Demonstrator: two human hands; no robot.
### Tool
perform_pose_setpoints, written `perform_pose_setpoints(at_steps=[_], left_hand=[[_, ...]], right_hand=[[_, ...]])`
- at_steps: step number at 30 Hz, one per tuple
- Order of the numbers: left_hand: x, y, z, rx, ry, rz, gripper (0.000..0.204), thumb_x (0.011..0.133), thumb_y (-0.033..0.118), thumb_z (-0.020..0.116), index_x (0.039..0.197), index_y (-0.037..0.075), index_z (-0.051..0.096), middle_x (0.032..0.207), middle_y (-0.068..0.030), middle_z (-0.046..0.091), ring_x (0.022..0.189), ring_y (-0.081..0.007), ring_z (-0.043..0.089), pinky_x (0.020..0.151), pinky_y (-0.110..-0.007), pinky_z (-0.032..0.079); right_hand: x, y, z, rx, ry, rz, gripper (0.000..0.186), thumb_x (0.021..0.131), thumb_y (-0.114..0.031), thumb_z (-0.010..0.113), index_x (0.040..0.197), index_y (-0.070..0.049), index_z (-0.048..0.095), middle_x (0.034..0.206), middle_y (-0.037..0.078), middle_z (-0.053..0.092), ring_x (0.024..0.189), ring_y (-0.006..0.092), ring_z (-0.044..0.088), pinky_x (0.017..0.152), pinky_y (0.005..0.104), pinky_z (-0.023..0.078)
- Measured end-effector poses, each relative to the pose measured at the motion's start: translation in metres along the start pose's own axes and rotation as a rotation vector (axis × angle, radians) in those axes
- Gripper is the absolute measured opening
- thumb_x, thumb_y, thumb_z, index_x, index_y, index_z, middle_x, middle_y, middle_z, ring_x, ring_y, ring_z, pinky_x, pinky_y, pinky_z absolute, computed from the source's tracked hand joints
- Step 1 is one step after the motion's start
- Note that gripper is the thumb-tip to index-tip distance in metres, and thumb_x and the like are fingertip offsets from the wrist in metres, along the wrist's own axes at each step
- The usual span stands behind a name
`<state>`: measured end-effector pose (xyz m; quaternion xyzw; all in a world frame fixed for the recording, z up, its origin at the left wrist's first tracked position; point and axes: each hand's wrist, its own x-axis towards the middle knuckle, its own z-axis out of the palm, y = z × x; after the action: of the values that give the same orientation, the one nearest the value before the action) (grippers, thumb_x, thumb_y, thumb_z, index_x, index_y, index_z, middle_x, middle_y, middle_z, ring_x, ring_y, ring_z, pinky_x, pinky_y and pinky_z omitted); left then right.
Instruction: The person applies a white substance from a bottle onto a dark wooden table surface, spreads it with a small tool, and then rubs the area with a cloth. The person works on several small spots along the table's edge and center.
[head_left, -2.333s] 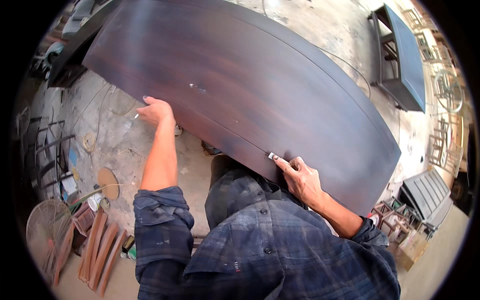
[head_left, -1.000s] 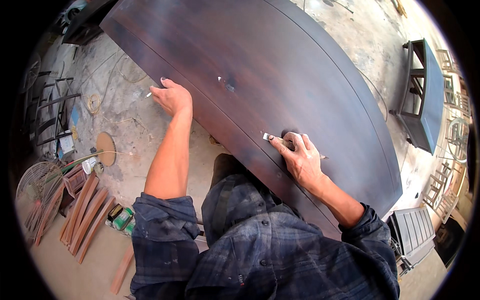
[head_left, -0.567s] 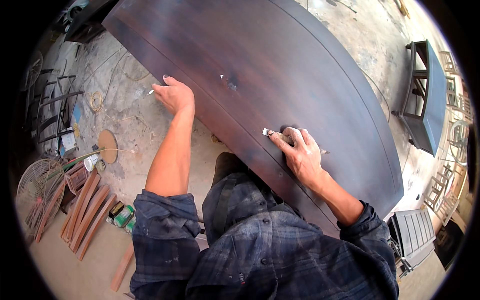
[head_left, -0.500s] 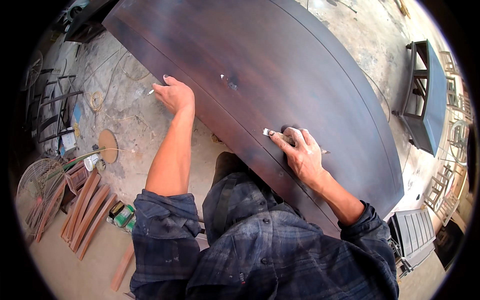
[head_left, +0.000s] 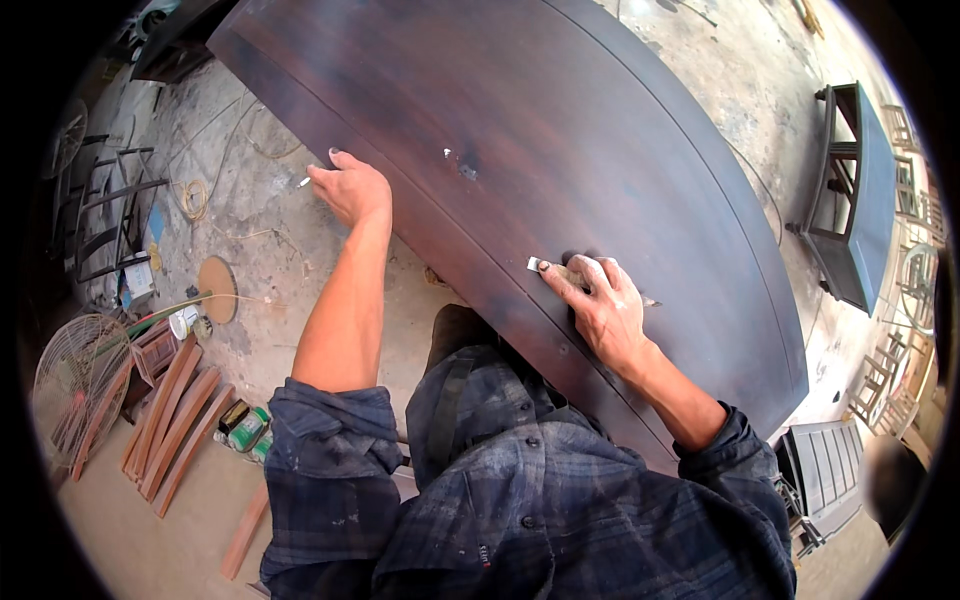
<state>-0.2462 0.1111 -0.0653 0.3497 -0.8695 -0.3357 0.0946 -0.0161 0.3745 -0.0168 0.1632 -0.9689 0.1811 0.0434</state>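
Note:
A large dark-stained wooden panel [head_left: 560, 130] fills the upper middle of the view, tilted from upper left to lower right. My right hand [head_left: 600, 305] presses a small folded piece of sandpaper [head_left: 560, 272] flat on the panel near its lower edge. My left hand [head_left: 350, 190] rests on the panel's lower left edge, fingers curled, with a thin white stick-like thing [head_left: 303, 181] between them. Two small pale spots [head_left: 455, 160] mark the panel's surface between my hands.
A dusty concrete floor [head_left: 260, 260] lies below the panel. At lower left are a standing fan [head_left: 75, 385], several wooden slats [head_left: 170, 420], small cans [head_left: 245, 425] and a round disc [head_left: 215, 288]. A dark cabinet [head_left: 855, 200] stands at right, a slatted grey piece [head_left: 825, 485] at lower right.
The view has shifted a little; my left hand has slid along the panel's edge. My right hand keeps the sandpaper pressed on the panel, barely moved in the last second.

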Motion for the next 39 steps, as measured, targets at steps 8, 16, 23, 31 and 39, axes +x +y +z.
perform_pose_setpoints(at_steps=[8,16,23,31,39], left_hand=[[-0.001,0.003,-0.002,-0.002,-0.013,-0.008,0.069,0.107,0.043,0.036,0.153,-0.008,0.026,0.157,-0.0287,0.032,0.144,-0.0413,0.037,0.117,-0.048,0.037],[-0.002,0.003,-0.002,0.019,-0.021,-0.012,0.069,0.107,0.043,0.035,0.153,-0.007,0.026,0.157,-0.0269,0.033,0.143,-0.0409,0.039,0.115,-0.048,0.039],[0.002,0.001,0.000,0.003,-0.013,-0.001,0.068,0.107,0.043,0.035,0.153,-0.007,0.027,0.156,-0.0271,0.033,0.143,-0.0405,0.038,0.116,-0.048,0.038],[0.002,0.002,-0.002,0.019,-0.020,0.001,0.068,0.107,0.043,0.035,0.154,-0.007,0.026,0.156,-0.0275,0.033,0.144,-0.0405,0.037,0.116,-0.048,0.038],[-0.002,0.006,-0.004,-0.001,-0.035,-0.017,0.068,0.108,0.043,0.035,0.154,-0.007,0.025,0.158,-0.0266,0.031,0.144,-0.0402,0.038,0.116,-0.047,0.038]], right_hand=[[0.001,0.002,0.001,0.006,0.009,-0.005,0.062,0.075,-0.003,0.067,0.134,-0.020,0.065,0.115,0.006,0.059,0.102,0.0255,0.057,0.088,0.0379,0.053],[-0.002,0.001,0.000,0.003,-0.004,-0.001,0.061,0.076,-0.004,0.067,0.134,-0.020,0.065,0.116,0.006,0.060,0.101,0.0256,0.056,0.088,0.0376,0.053],[-0.002,-0.001,0.002,-0.001,-0.011,0.020,0.062,0.075,-0.003,0.067,0.134,-0.021,0.066,0.117,0.006,0.060,0.101,0.0252,0.057,0.088,0.0380,0.053],[-0.002,-0.002,0.002,0.009,-0.002,0.027,0.064,0.073,-0.001,0.067,0.133,-0.021,0.065,0.116,0.006,0.059,0.100,0.0255,0.057,0.087,0.0373,0.053],[-0.004,-0.005,0.003,0.012,0.007,0.037,0.062,0.073,-0.002,0.067,0.132,-0.020,0.065,0.114,0.005,0.059,0.099,0.0252,0.056,0.084,0.0376,0.053]])
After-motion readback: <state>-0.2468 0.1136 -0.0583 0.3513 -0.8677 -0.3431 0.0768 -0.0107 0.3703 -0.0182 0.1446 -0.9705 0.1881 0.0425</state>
